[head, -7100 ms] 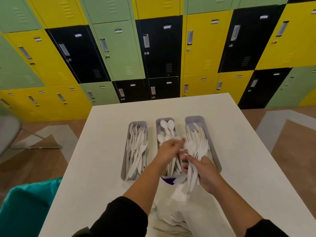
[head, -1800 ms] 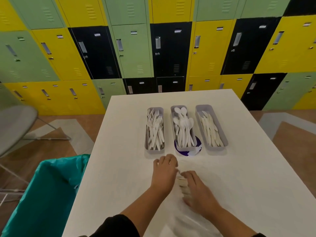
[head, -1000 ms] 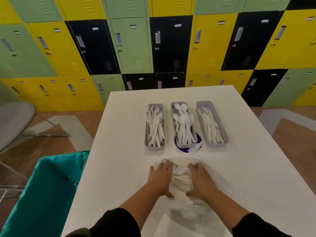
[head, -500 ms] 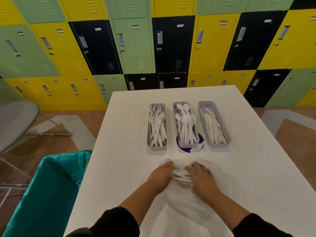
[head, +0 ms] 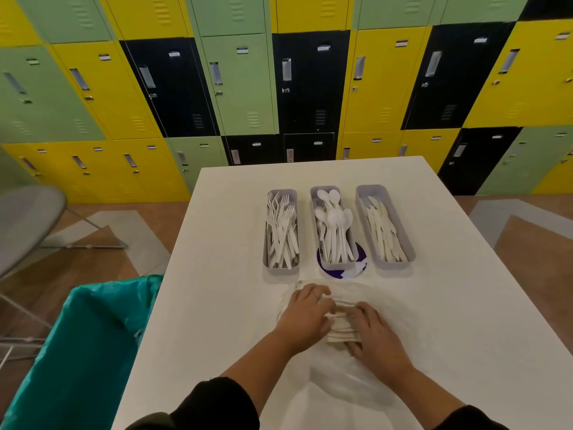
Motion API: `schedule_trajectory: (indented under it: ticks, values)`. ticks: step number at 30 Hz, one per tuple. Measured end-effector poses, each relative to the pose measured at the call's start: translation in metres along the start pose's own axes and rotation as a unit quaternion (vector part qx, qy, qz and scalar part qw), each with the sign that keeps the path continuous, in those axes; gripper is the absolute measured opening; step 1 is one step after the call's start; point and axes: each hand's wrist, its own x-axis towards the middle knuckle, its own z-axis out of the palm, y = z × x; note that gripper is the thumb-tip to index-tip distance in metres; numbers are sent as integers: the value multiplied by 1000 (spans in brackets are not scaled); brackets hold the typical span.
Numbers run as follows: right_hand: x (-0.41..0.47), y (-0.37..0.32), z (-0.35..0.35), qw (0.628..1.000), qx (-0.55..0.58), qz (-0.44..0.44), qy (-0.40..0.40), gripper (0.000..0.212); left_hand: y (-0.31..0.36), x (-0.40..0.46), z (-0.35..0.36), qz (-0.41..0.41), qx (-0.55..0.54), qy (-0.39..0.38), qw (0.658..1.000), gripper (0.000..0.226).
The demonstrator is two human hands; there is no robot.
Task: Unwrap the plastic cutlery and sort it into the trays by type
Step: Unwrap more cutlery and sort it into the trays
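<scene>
White plastic cutlery [head: 342,325], a small stack still inside a clear wrapper [head: 350,383], lies pressed between the two hands on the worktop [head: 223,305]. The left hand [head: 305,315] holds the stack's left end with fingers curled over it; the right hand [head: 376,335] holds the right end the same way, so each grip closes on one end and the stack's long axis runs left to right, crosswise to the person. Both hands are equally near it. Beyond the grip, further from the person, stand three grey trays side by side with their long axes pointing away: the fork tray [head: 269,237] on the left, the spoon tray [head: 355,262] in the middle, the knife tray [head: 406,240] on the right. Any piece freed will likely need a quarter turn to lie lengthwise in its tray. A teal-lined bin [head: 77,352] stands beside the left edge, nearer the left hand, handy for the wrapper.
</scene>
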Motion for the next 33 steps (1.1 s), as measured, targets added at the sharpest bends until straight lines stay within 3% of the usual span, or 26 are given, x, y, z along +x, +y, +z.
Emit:
schedule_trajectory:
  ticks: [4,7,12,20,31,33]
  values:
    - [0,-1,-6,998,-5,35,-52,73,4,15,4,-67,48,-126,989,47]
    - [4,1,-8,995,14,65,-74,80,2,24,0,-102,49,-130,985,59]
    - [11,1,-16,993,5,78,-87,98,2,31,-6,-56,57,-118,990,73]
    - [19,-1,-23,989,-28,95,-109,105,5,34,-2,-87,123,-144,978,95]
    - [29,4,-26,973,-51,97,-202,117,-1,36,-2,-89,60,-188,976,79]
    - [31,3,-29,976,-58,82,-192,114,-3,37,2,-94,54,-192,975,86]
